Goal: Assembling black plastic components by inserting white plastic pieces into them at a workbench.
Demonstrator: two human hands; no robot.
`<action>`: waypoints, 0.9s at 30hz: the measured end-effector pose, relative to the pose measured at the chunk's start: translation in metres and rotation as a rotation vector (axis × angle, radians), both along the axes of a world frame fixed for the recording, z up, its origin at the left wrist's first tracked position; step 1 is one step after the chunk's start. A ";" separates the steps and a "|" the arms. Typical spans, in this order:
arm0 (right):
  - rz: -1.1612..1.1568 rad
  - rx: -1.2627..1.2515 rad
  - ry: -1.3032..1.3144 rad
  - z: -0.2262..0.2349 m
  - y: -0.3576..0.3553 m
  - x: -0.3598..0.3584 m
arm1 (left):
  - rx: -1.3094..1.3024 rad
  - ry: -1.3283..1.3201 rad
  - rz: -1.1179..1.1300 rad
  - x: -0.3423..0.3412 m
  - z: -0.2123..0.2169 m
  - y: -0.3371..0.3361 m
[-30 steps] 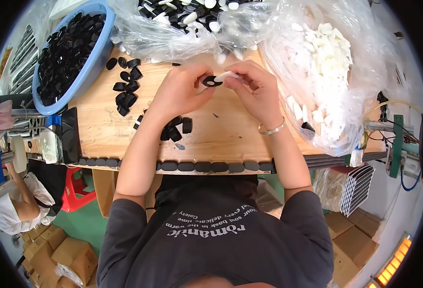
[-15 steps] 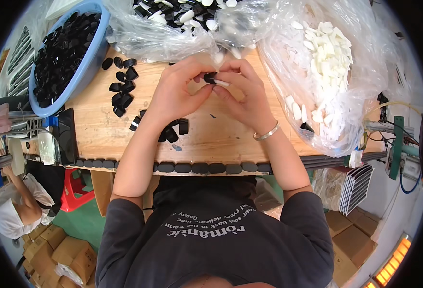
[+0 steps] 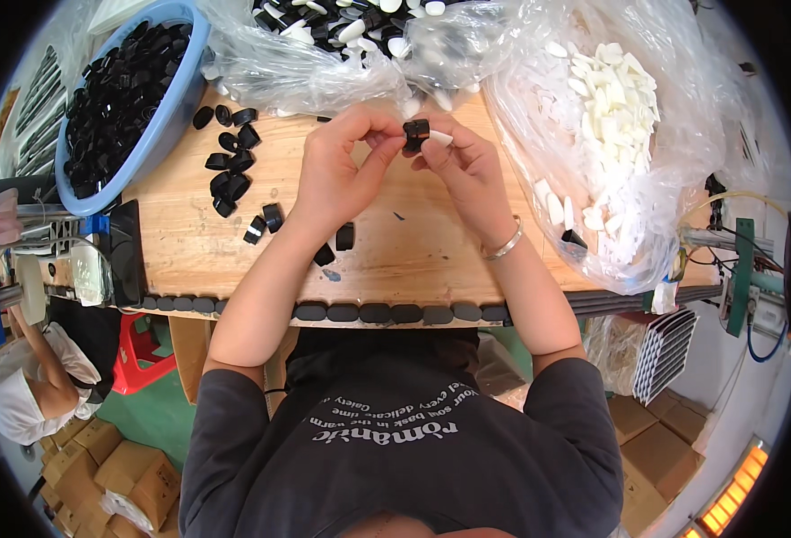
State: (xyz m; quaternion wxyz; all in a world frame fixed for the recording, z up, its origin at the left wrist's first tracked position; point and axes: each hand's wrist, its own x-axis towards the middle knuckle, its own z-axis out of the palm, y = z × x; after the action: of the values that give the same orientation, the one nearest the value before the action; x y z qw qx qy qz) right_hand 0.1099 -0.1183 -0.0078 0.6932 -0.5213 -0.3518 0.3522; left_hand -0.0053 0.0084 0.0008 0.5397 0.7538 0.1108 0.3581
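Note:
Over the wooden table, my two hands meet at a small glossy black plastic piece, a short oval cap-like part. The thumb and fingers of my left hand pinch its left side. A small white oval piece sticks out between the thumb and fingers of my right hand, close against the black piece. Whether the white piece sits inside the black one I cannot tell. Several similar black pieces lie loose left of my left forearm, and a few more lie just right of it.
A blue basin full of black pieces stands at the far left. Clear plastic bags hold mixed black and white pieces at the back and white pieces at the right. Black oval pads line the front edge. Another person sits lower left.
The black piece has turned and moved slightly right and up between my fingers. My left forearm has shifted, uncovering a black piece to its left.

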 end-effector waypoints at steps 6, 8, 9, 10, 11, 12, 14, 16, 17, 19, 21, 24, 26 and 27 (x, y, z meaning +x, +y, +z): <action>-0.051 0.027 -0.017 0.002 0.000 -0.004 | 0.086 0.074 -0.109 -0.001 0.001 -0.001; -0.113 0.056 -0.036 0.002 0.003 -0.010 | 0.076 0.087 -0.104 -0.001 0.000 -0.004; -0.164 0.092 -0.023 0.003 0.006 -0.012 | 0.065 0.098 -0.099 0.000 0.000 -0.005; -0.215 0.128 -0.009 0.004 0.007 -0.013 | 0.064 0.098 -0.101 -0.001 0.000 -0.004; -0.217 0.127 -0.009 0.005 0.007 -0.012 | 0.026 0.137 -0.089 -0.003 -0.001 -0.001; -0.253 0.123 -0.021 0.008 0.007 -0.011 | -0.011 0.175 -0.076 -0.004 -0.001 0.001; -0.292 0.119 -0.034 0.009 0.007 -0.008 | -0.036 0.163 -0.074 -0.005 -0.002 0.004; -0.242 0.092 -0.021 0.009 0.006 -0.006 | -0.060 0.152 -0.070 -0.005 -0.001 0.002; -0.243 0.093 -0.020 0.010 0.005 -0.005 | -0.141 0.135 -0.090 -0.004 0.000 -0.002; -0.223 0.068 -0.101 0.011 0.002 -0.004 | -0.218 0.119 -0.114 -0.002 0.002 -0.004; -0.228 0.030 -0.246 0.008 -0.001 -0.001 | -0.058 0.145 -0.146 -0.001 0.002 -0.002; -0.243 0.000 -0.448 0.006 -0.004 0.000 | 0.055 0.173 -0.148 0.000 0.000 0.002; -0.259 0.011 -0.506 0.008 -0.005 -0.001 | 0.053 0.174 -0.145 -0.001 0.003 0.001; -0.260 0.026 -0.414 0.010 -0.004 -0.003 | 0.048 0.175 -0.135 -0.001 0.004 0.000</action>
State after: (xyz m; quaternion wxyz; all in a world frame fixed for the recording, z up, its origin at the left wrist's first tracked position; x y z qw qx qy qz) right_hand 0.1072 -0.1227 0.0026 0.6525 -0.6142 -0.4208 0.1409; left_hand -0.0060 0.0083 0.0051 0.5326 0.8006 0.0978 0.2566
